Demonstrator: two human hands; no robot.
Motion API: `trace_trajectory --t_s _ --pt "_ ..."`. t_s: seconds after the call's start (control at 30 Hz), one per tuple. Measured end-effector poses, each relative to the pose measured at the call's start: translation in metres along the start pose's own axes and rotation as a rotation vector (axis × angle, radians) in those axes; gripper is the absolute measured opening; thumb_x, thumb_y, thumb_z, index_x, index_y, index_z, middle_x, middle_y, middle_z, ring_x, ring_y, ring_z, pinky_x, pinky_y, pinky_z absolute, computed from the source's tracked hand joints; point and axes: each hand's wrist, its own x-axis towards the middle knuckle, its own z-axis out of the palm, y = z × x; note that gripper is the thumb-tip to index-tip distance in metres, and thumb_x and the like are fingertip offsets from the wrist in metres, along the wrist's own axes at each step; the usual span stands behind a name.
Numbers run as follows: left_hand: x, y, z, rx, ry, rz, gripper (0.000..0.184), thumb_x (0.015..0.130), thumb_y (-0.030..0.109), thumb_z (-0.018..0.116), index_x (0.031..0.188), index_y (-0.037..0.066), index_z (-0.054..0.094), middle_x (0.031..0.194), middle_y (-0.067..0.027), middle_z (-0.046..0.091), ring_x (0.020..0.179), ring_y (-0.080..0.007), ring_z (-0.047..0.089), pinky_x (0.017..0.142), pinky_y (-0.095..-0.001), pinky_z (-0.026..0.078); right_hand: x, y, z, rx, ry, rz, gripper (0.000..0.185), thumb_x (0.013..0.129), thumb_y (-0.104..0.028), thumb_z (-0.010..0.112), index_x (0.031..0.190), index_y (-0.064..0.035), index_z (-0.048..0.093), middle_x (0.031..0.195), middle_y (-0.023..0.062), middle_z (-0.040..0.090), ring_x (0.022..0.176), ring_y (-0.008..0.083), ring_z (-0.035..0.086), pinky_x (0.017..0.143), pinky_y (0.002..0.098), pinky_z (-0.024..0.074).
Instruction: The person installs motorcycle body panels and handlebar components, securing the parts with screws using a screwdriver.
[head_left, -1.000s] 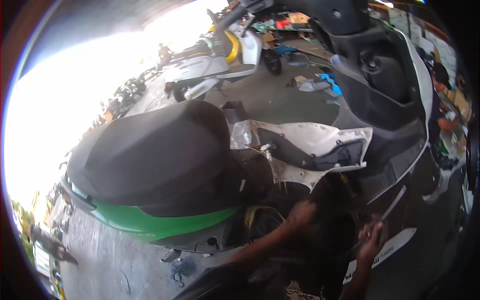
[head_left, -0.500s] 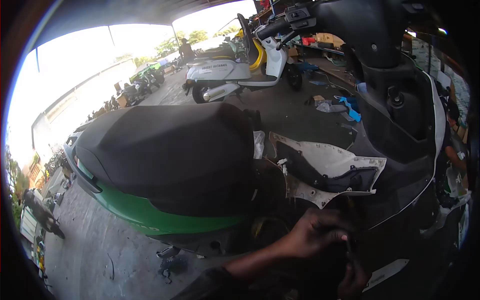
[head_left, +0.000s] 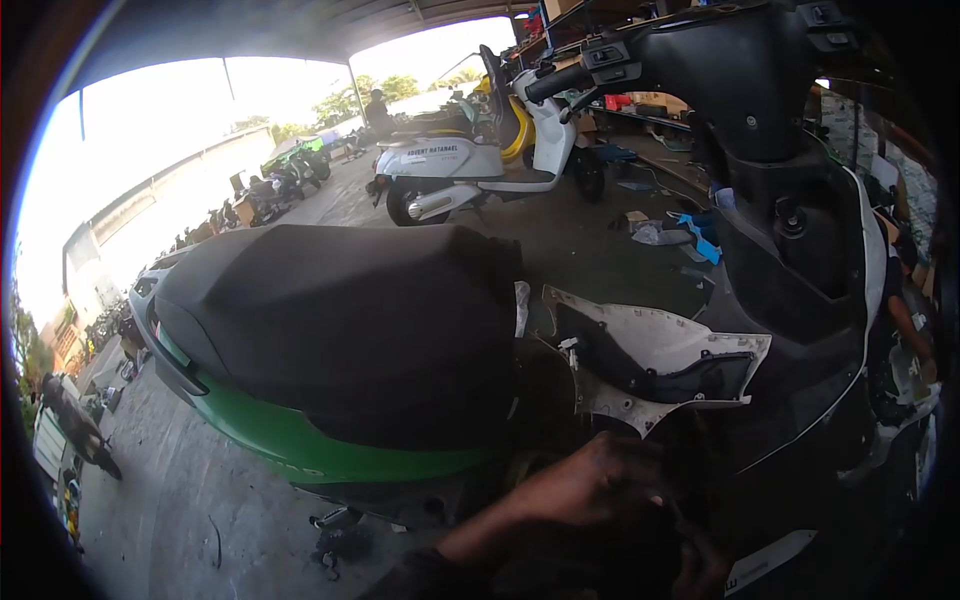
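My left hand [head_left: 600, 482] reaches in from the lower middle, its fingers bent and closed in a pinch. Just below and to its right, my right hand [head_left: 703, 565] is curled in deep shadow at the bottom edge. The hands are close together, and whatever is between their fingers is too dark to make out. Beyond them, a white body panel with black inner parts [head_left: 690, 325] lies inner side up on the scooter's footboard area. The black seat [head_left: 350, 330] and green side cover [head_left: 350, 448] of this scooter stand to the left.
The handlebar [head_left: 720, 80] and black front shield [head_left: 800, 250] rise at the right. A pale strip-shaped piece [head_left: 770, 562] lies beside my right hand. Behind stands a white and yellow scooter [head_left: 430, 165]. Blue scraps [head_left: 705, 240] litter the floor. Another person's arm [head_left: 908, 325] shows far right.
My left hand has shifted slightly left and down, nearer the panel's lower corner in view. My right hand stays low beside it. The view has tilted a little.
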Motion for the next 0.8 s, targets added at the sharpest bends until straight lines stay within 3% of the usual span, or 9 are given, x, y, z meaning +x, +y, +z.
trace_trajectory --t_s 0.13,0.23,0.3,0.4,0.47,0.57,0.67,0.73,0.8 --pt "0.006 0.006 -0.014 -0.080 -0.138 -0.011 0.020 0.079 0.009 0.070 0.099 0.008 0.069 0.095 -0.0110 0.068 0.091 -0.0333 0.065 0.080 -0.0421 0.049 -0.001 0.006 -0.001 0.062 -0.097 0.022 0.025 0.096 -0.006 0.048 0.110 0.0051 0.065 0.103 0.0208 0.069 0.094 0.0324 0.067 0.079 0.0367 0.0515" --pt "0.005 0.003 -0.013 -0.012 -0.084 0.092 0.015 0.079 0.003 0.069 0.094 0.003 0.069 0.079 -0.0109 0.065 0.077 -0.0278 0.066 0.065 -0.0362 0.051 -0.004 0.014 0.002 0.042 -0.141 0.038 0.024 0.095 -0.005 0.049 0.110 0.0056 0.064 0.103 0.0210 0.068 0.092 0.0329 0.068 0.079 0.0377 0.0514" --pt "0.010 0.013 -0.019 -0.085 -0.148 -0.061 0.012 0.079 0.004 0.070 0.092 0.002 0.069 0.081 -0.0105 0.065 0.077 -0.0278 0.066 0.064 -0.0362 0.051 0.000 0.012 0.003 0.002 -0.134 0.027 0.023 0.095 -0.004 0.049 0.109 0.0060 0.064 0.102 0.0212 0.068 0.091 0.0333 0.068 0.079 0.0385 0.0513" --pt "0.004 0.003 -0.016 -0.030 -0.122 -0.013 0.012 0.080 0.005 0.071 0.091 0.002 0.068 0.084 -0.0108 0.066 0.077 -0.0270 0.066 0.065 -0.0355 0.051 0.008 0.005 0.008 -0.071 -0.040 -0.180 0.026 0.096 -0.005 0.050 0.116 0.0041 0.063 0.101 0.0199 0.069 0.077 0.0251 0.069 0.067 0.0339 0.0537" --pt "0.009 0.001 -0.018 -0.103 -0.115 0.008 0.012 0.080 0.005 0.071 0.091 0.002 0.068 0.084 -0.0109 0.066 0.078 -0.0264 0.066 0.066 -0.0349 0.051 0.008 0.010 0.020 0.068 0.031 -0.055 0.028 0.092 -0.008 0.044 0.104 0.0025 0.067 0.071 0.0013 0.059 0.055 0.0058 0.042 0.051 0.0241 0.0357" --pt "0.017 -0.007 -0.014 -0.256 -0.112 0.024 0.020 0.078 0.008 0.074 0.096 0.002 0.068 0.089 -0.0120 0.066 0.084 -0.0249 0.067 0.071 -0.0341 0.051 0.016 -0.001 0.018 0.266 -0.118 0.143 0.020 0.088 -0.004 0.053 0.103 0.0033 0.064 0.089 0.0181 0.068 0.075 0.0267 0.067 0.067 0.0345 0.0517" --pt "0.010 -0.045 0.021 -0.358 -0.010 0.064 0.040 0.078 0.015 0.078 0.112 0.001 0.063 0.104 -0.0136 0.065 0.091 -0.0236 0.066 0.077 -0.0363 0.053 0.024 0.009 0.039 0.501 -0.010 0.046 0.021 0.090 -0.001 0.050 0.107 0.0056 0.060 0.078 0.0121 0.063 0.065 0.0185 0.061 0.060 0.0312 0.0480" --pt "0.004 -0.046 0.042 -0.698 -0.211 -0.403 0.068 0.073 0.010 0.078 0.132 -0.001 0.047 0.125 -0.0161 0.057 0.116 -0.0254 0.055 0.096 -0.0378 0.045 0.044 0.002 0.046 1.019 0.182 0.112 0.027 0.100 -0.017 0.046 0.115 0.0050 0.048 0.071 0.0006 0.048 0.055 0.0072 0.041 0.049 0.0257 0.0343" --pt "-0.023 -0.068 0.063 -0.656 -0.362 -0.516 0.073 0.076 0.006 0.075 0.138 -0.002 0.037 0.122 -0.0147 0.057 0.112 -0.0236 0.057 0.094 -0.0382 0.047 0.069 0.016 0.045 1.323 0.360 0.114 0.028 0.101 -0.030 0.045 0.109 -0.0029 0.049 0.066 -0.0007 0.040 0.052 0.0072 0.035 0.047 0.0259 0.0313"
